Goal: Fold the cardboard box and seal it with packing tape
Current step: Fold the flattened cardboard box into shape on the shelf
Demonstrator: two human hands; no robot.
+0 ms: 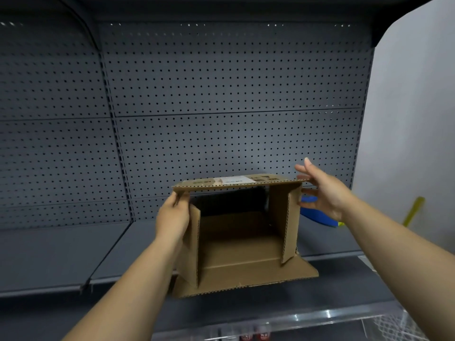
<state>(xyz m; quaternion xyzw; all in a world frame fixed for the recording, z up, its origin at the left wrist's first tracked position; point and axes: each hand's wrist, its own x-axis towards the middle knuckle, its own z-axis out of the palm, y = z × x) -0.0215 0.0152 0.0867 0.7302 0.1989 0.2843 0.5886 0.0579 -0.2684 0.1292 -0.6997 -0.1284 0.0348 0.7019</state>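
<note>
A brown cardboard box point(236, 244) lies on its side on a grey shelf, its open end facing me. Its top flap point(236, 181) sticks out flat and carries a white label. The two side flaps stand half open and the bottom flap rests on the shelf edge. My left hand point(173, 216) grips the left end of the top flap and the box's left side. My right hand point(320, 190) touches the right end of the top flap with fingers spread. A blue packing tape dispenser point(317, 215) lies behind my right hand, partly hidden.
The grey shelf point(73, 257) runs left and right under a grey pegboard back wall point(221, 94). A yellow strip point(413, 210) leans by the white wall at right. A lower shelf with a clear plastic front point(295, 318) holds small items.
</note>
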